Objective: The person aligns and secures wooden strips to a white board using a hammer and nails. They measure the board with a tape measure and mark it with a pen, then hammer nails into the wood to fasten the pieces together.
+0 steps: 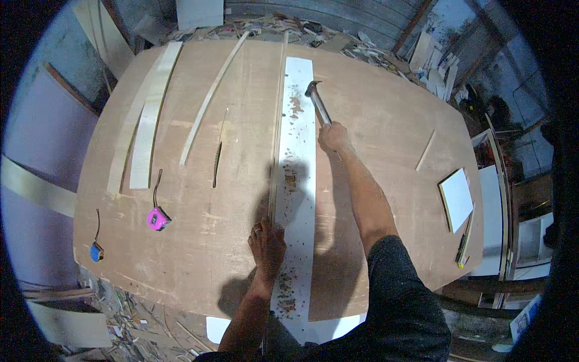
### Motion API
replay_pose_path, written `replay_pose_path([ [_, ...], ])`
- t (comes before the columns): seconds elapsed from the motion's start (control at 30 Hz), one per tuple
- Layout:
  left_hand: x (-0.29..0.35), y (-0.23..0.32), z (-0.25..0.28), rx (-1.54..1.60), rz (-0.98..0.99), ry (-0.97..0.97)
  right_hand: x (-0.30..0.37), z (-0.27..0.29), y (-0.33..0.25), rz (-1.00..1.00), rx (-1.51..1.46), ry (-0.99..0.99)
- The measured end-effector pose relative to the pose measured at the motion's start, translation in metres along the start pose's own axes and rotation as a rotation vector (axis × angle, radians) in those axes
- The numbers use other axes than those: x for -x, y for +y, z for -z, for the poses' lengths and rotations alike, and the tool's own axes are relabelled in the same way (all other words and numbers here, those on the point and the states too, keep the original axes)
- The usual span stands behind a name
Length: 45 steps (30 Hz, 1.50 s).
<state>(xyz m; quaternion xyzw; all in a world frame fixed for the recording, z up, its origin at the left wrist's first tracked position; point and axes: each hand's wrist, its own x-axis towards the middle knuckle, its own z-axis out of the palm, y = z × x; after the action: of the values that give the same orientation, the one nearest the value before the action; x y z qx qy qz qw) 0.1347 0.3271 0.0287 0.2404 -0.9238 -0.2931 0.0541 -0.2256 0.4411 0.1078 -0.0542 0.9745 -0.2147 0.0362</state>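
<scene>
My right hand (333, 137) is wrapped round the handle of a claw hammer (321, 110). The hammer's head is over the right edge of a long white board (299, 130), near its far end. Brown patches and small dark bits are scattered along the board. Against the board's left edge runs a thin wooden strip (281, 102). Nearer to me, my left hand (266, 246), with a ring on one finger, is closed about the strip, its fingers bent; the hand hides part of their contact with it.
On the wide brown tabletop (374, 102) lie pale wooden strips (151, 117), a pink tape measure (157, 219), a blue tape measure (96, 251) and a thin dark tool (217, 164). A white square panel (456, 200) and a yellow-ended cutter (462, 250) lie at right. Scraps (145, 326) litter the floor.
</scene>
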Motion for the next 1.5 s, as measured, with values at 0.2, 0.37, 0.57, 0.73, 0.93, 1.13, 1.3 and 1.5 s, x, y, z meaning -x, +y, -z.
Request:
replay_pose_path([
  [0.2,-0.002,0.008,0.013,0.105,0.002,0.017,0.092,0.009,0.027,0.036,-0.231,0.143],
  [0.37,-0.005,0.005,0.011,0.111,0.003,-0.013,0.126,0.031,0.030,0.065,-0.270,0.263],
  [0.57,-0.006,0.007,0.012,0.069,0.027,-0.047,0.149,0.014,0.036,0.251,-0.429,0.541],
  [0.73,-0.004,0.003,0.010,0.055,0.017,-0.027,0.277,-0.011,0.085,-0.195,-1.014,-0.151],
  [0.93,-0.005,0.000,-0.001,0.072,-0.013,0.108,0.479,-0.004,0.150,-0.518,-1.108,-0.188],
  [1.13,0.039,-0.036,-0.028,0.046,-0.098,0.098,0.534,0.028,0.219,-0.594,-1.220,-0.162],
  [1.3,0.051,-0.037,-0.032,-0.032,-0.204,0.163,0.521,0.017,0.255,-0.381,-0.949,-0.100],
  [1.5,0.036,-0.074,0.045,0.276,-0.184,-0.456,0.454,0.014,0.289,-0.035,0.142,0.720],
])
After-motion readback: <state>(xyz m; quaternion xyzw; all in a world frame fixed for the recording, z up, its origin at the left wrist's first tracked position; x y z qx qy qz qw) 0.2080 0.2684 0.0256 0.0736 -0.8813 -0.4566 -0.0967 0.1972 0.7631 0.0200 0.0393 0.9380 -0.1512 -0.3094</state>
